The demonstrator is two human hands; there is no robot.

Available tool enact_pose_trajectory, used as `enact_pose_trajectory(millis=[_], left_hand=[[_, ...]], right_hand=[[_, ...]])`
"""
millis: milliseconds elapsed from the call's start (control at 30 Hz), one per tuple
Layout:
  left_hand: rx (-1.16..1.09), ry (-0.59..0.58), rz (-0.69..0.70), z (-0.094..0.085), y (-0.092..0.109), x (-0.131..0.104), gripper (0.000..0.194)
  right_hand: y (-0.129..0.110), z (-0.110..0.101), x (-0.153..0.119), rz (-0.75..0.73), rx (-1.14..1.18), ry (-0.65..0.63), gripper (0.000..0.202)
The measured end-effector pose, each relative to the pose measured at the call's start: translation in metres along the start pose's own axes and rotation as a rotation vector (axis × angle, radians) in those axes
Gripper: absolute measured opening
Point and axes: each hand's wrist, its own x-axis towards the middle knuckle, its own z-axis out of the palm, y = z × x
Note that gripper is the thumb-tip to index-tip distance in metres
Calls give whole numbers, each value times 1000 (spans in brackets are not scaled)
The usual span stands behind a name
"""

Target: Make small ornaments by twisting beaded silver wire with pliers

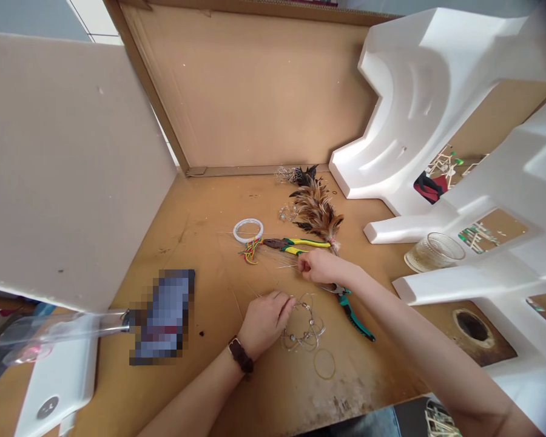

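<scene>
While the left hand (267,321) pinches the beaded wire ring (306,334) at left, the right hand (321,266), farther off, is closed, contents unclear.
Likely wire-working step; next move calls for steady tension.

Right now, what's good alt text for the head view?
A person's left hand is at the edge of a beaded wire ring, the right hand beside yellow-handled pliers, over a tabletop. Feathers, a teal-handled tool and a white ring lie nearby.
</scene>
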Motion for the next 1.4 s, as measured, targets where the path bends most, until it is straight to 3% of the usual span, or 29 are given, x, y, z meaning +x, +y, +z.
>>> enact_pose_trajectory(millis=[133,233,467,600,767,933,1033,1133,1267,1400], left_hand=[[-26,176,-38,-6,-4,0,25],[42,273,28,-14,1,2,24],[288,10,106,-26,18,12,20],[262,-45,138,-31,23,18,20],[-73,-23,77,-42,26,23,22],[-810,-131,-169,-47,20,20,21],[-1155,-149,-293,-43,20,16,24],[-1291,-129,-351,-37,21,12,26],[-1291,-132,-389,-28,19,9,29],[-1264,-112,-387,-21,16,8,29]], right_hand=[[-6,6,-22,19,28,56,16],[-17,11,-37,34,10,115,15],[-36,7,-57,-48,-59,206,12],[-39,5,-59,-53,-68,225,13],[-33,7,-61,-24,133,274,13],[-22,15,-62,-47,1034,106,19],[-20,21,-61,-34,1361,43,27],[-20,26,-60,-43,1412,40,29],[-21,33,-60,2,1282,62,25],[-24,43,-59,40,1119,190,18]])
